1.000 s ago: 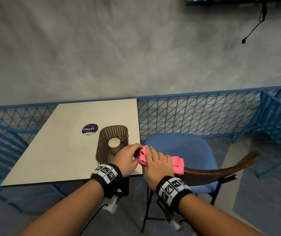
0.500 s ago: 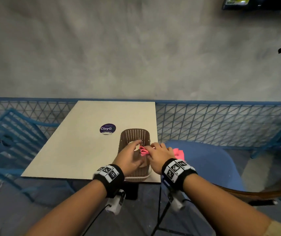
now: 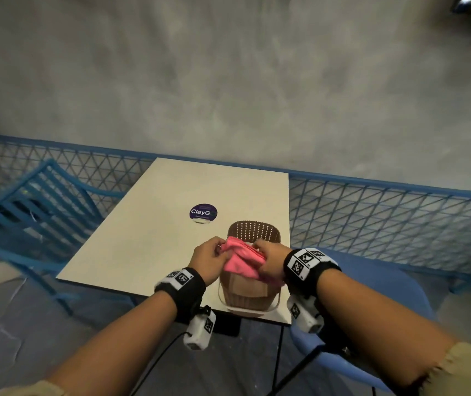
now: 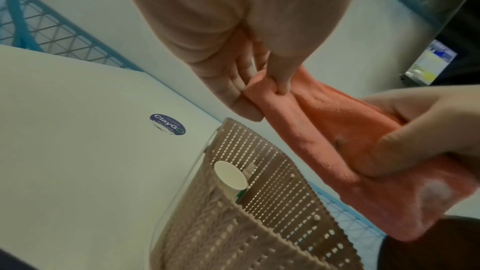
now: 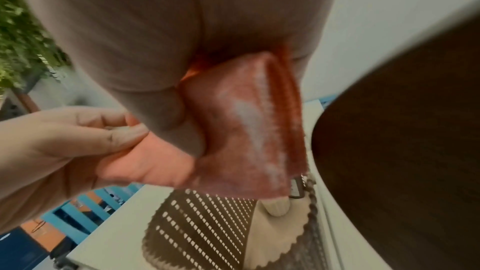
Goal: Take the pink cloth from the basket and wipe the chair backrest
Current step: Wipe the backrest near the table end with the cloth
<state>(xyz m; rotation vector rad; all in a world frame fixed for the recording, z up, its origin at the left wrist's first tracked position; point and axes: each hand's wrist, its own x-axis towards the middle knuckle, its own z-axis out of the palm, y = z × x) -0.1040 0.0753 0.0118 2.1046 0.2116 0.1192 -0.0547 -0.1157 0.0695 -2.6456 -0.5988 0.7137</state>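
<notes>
**Both hands grip the pink cloth above the basket**

The left hand (image 3: 210,260) pinches one end of the pink cloth (image 3: 243,260) between thumb and fingers; the right hand (image 3: 268,261) clutches the other end in curled fingers. The cloth stretches between them, directly over the brown perforated basket (image 3: 253,232), which stands at the near right corner of the white table (image 3: 143,238) and holds a white cup (image 4: 230,175). A round purple ClayG sticker (image 3: 203,212) lies just beyond the basket. The blue chair seat (image 3: 371,284) is just to the right.

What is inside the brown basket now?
Inside the brown basket a white cup stands against the wall. The pink cloth, held above by both hands, covers the rest in the head view.
</notes>
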